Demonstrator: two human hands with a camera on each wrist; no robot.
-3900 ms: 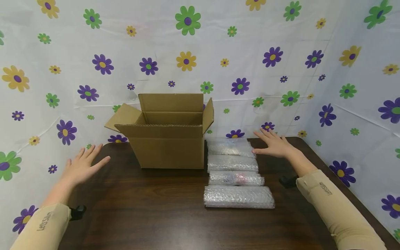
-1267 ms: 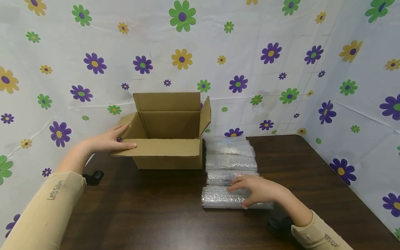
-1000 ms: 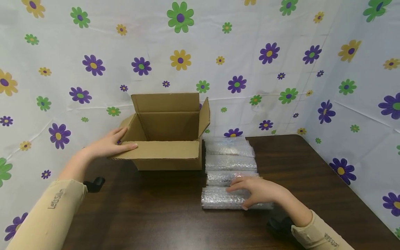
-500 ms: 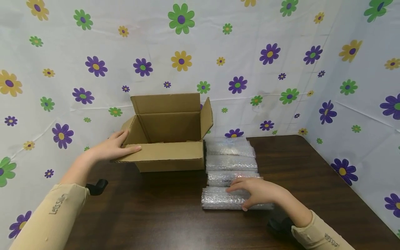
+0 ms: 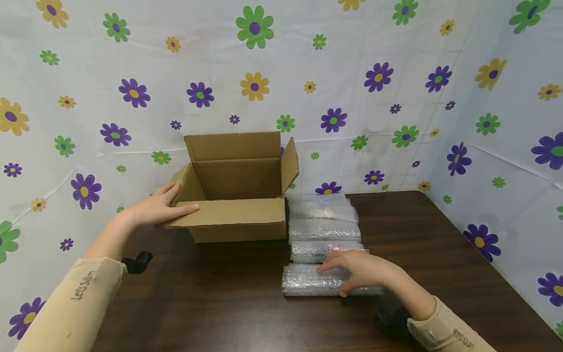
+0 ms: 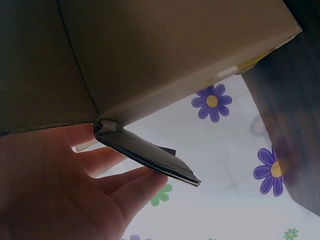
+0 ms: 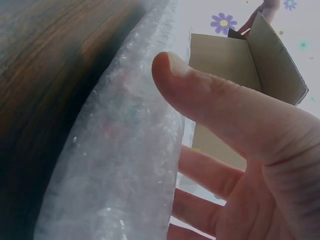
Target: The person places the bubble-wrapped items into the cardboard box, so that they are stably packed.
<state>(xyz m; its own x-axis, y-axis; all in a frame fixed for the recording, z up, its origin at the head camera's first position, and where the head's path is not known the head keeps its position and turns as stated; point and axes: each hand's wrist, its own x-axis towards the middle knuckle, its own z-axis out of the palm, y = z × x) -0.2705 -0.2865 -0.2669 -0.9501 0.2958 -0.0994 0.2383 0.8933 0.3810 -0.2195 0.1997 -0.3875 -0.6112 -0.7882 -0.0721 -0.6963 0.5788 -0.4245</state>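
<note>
In the head view a cardboard box [image 5: 239, 232] stands with its top flaps spread. My left hand [image 5: 154, 208] grips its left front corner, thumb on the front flap [image 5: 242, 211] and the other fingers behind the left flap [image 6: 150, 155]. Over the nearest bubble-wrapped package [image 5: 303, 281] curves my right hand [image 5: 365, 269]. The right wrist view shows the thumb on one side of that package and the fingers along its other side. What the bubble wrap holds is hidden, though faint red and green marks show through.
Behind the held package lie more bubble-wrapped packages [image 5: 325, 229] in a row, right of the box. The dark wooden table [image 5: 220, 303] reaches back to a flowered cloth [image 5: 176, 73]. A black camera mount [image 5: 137, 262] sits at the left wrist.
Both hands have come from spread in the air onto the box corner and the nearest package. The front flap has tipped down toward me. During the last half second almost nothing moves.
</note>
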